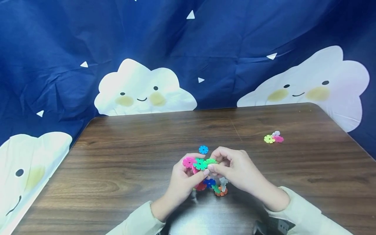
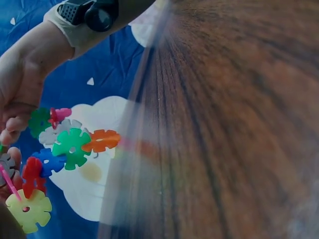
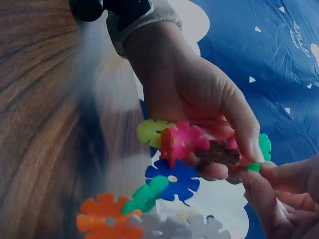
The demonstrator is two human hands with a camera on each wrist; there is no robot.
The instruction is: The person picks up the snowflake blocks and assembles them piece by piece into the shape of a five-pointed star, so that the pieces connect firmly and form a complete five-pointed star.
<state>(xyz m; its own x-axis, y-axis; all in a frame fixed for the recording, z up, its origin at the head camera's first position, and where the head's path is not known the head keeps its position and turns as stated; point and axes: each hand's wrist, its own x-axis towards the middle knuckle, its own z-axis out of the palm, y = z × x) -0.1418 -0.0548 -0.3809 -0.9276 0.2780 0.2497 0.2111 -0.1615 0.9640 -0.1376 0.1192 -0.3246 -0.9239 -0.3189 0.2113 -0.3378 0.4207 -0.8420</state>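
Note:
Both hands work on a chain of interlocking snowflake discs above the table. My left hand (image 1: 181, 178) grips the chain near a pink disc (image 1: 189, 162) and a teal-green disc (image 1: 200, 164). The fingers of my right hand (image 1: 235, 166) pinch a light green disc (image 1: 210, 161) at the chain's end, right against the teal one. Below the hands hang a red disc (image 3: 167, 148), a blue disc (image 3: 172, 179), a green disc (image 2: 72, 149), an orange disc (image 2: 101, 141) and greyish-white discs (image 3: 162, 226). A yellow disc (image 2: 30, 211) also sticks out from the chain. The fingers partly hide the chain's middle.
A loose blue disc (image 1: 203, 149) lies on the brown wooden table (image 1: 132, 156) just beyond the hands. Farther right sits a small cluster with a yellow disc (image 1: 269, 139), a pink disc (image 1: 278, 139) and a white one. A blue cloud-print curtain (image 1: 217, 42) hangs behind the table.

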